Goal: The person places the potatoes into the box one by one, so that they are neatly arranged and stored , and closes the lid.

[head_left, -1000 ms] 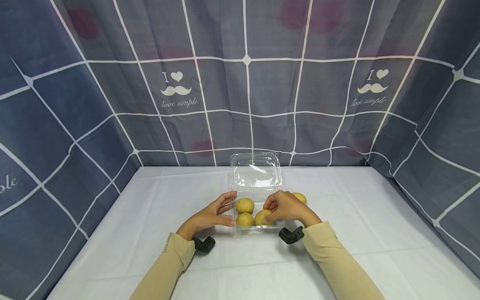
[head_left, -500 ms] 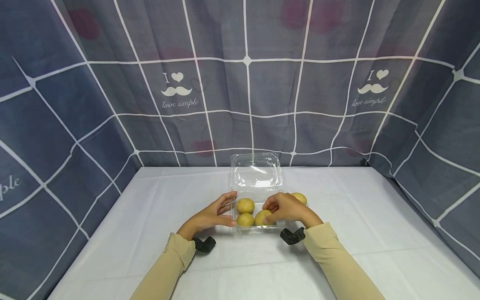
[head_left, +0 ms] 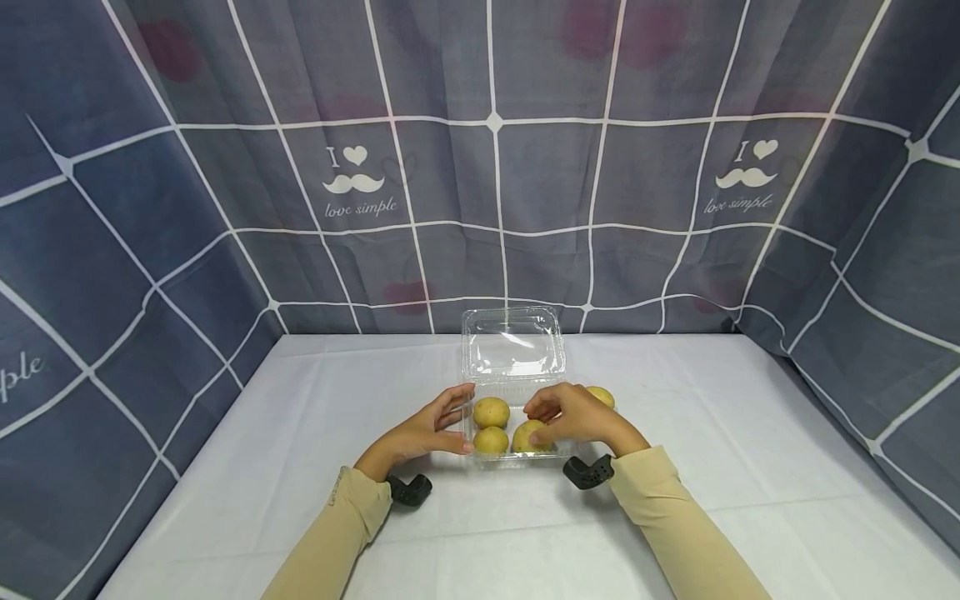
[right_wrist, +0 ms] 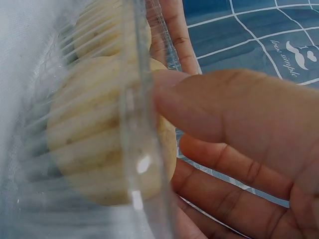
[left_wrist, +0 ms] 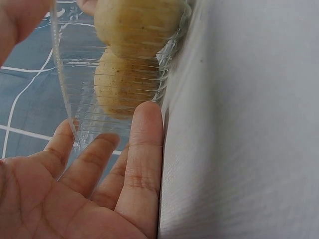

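The right hand edged its gripped round yellow potato rightward, opening a gap; the relaxed left hand touches the clear plastic box.

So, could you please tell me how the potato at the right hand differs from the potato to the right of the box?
The gripped potato is inside the clear box; the outer potato lies outside it.
The right hand holds the gripped potato with its thumb on it; the outer potato sits beyond that hand, partly hidden by it.
Both are yellowish and rounded.
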Motion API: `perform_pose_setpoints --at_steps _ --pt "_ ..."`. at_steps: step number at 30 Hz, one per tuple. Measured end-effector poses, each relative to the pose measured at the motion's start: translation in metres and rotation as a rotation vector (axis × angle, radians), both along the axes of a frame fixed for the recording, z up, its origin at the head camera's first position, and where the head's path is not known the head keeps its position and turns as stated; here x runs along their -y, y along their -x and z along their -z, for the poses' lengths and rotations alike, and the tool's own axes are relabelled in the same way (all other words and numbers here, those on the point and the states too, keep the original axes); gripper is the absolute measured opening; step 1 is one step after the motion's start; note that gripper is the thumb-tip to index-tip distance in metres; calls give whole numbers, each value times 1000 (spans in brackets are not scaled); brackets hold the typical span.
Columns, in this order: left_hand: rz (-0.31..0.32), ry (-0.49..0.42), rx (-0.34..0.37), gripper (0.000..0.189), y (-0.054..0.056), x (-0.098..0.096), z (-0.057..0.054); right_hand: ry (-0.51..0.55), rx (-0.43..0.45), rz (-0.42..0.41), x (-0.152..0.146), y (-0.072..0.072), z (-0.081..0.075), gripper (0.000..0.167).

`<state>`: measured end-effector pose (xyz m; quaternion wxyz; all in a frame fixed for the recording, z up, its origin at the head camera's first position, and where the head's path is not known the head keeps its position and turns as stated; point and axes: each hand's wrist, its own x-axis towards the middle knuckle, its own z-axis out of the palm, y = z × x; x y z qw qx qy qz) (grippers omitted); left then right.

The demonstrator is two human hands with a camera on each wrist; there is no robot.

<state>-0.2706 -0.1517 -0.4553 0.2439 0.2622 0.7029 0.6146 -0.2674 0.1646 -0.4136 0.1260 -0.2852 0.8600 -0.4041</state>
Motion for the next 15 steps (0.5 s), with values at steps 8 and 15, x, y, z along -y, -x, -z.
perform_pose_setpoints --at_steps 8,15 --pt "3 -5 -3 107 0 -1 -1 27 -20 11 -2 0 0 36" --pt "3 -4 0 108 1 0 1 66 -68 4 -4 0 3 36"
